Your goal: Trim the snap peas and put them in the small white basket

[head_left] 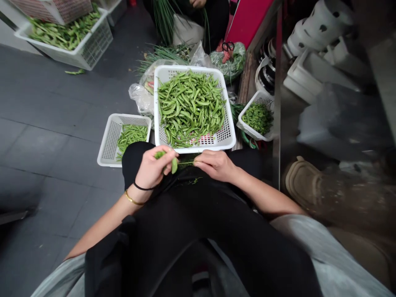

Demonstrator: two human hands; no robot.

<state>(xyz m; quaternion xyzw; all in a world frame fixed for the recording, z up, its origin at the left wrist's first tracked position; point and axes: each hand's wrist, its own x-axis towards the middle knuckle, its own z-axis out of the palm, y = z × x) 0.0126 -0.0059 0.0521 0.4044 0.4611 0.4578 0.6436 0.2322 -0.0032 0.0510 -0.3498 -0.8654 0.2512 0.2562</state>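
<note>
My left hand (152,168) is closed round a green pea pod (173,165) over my black-clad lap. My right hand (215,164) pinches a thin green string (185,163) that runs from the pod's tip. Just beyond both hands, a large white basket (227,136) rests on my knees, heaped with green pods. A smaller white basket (107,146) with a few pods lies on the floor to the left. At the right stands another small white basket (249,130), which holds green trimmings.
A white basket (93,49) of pods stands at the far left. Plastic bags (140,97), green stalks (161,51) and red-handled scissors (228,47) lie behind the large basket, where another person sits. A metal shelf edge (276,107) and a beige shoe (301,181) are at right.
</note>
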